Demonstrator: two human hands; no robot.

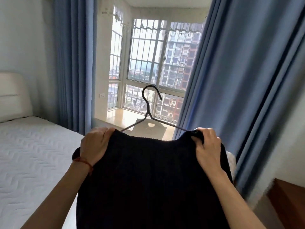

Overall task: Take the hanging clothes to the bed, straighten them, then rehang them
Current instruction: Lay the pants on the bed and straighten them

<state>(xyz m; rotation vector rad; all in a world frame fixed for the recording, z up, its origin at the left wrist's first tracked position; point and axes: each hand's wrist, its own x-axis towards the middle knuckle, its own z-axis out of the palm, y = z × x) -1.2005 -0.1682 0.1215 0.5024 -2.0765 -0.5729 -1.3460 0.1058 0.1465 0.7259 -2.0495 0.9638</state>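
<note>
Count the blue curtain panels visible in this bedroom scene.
2: one long blue fabric curtain hangs left of the barred window, another blue fabric curtain hangs right. More may lie outside view.

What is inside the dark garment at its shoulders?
A thin wire hanger: hook and neck stick out above the dark garment. Its arm ends are covered by fabric and both hands.

Blue curtains (239, 76) hang on both sides of a bay window (148, 63) with white bars. Behind the glass stand tall buildings (179, 58). A white socket (102, 96) sits on the wall beside the window. A brown wooden piece of furniture (288, 200) shows at the lower right.
</note>
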